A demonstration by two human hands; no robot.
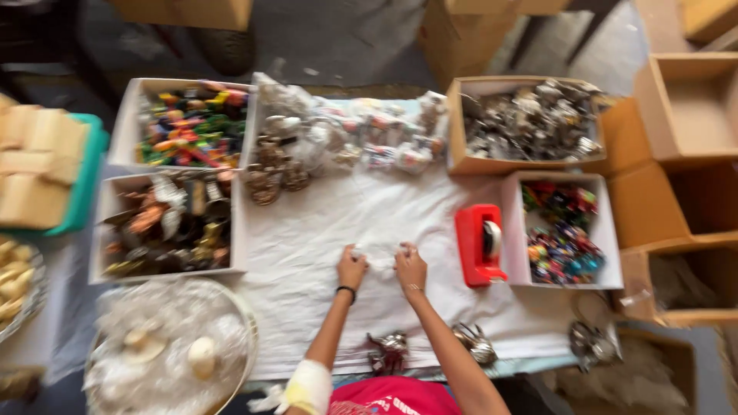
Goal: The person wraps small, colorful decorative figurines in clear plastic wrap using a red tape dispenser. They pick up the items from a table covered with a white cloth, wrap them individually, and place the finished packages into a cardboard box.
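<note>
My left hand (350, 269) and my right hand (410, 268) are side by side on the white cloth (323, 230), fingers closed on a small white wrapped bundle (379, 258) between them. The left wrist wears a dark band and the forearm a white bandage (308, 386). A red tape dispenser (480, 244) stands just right of my right hand. Small shiny metal trinkets (389, 350) lie on the cloth near the table's front edge, below my arms.
Boxes ring the cloth: colourful pieces (192, 127) and metallic items (165, 224) at left, silvery items (530, 121) at back right, bright beads (563, 230) at right. Clear-wrapped packets (346, 138) lie at the back. A round basket (171, 350) sits front left. Cardboard boxes (684, 107) stand at right.
</note>
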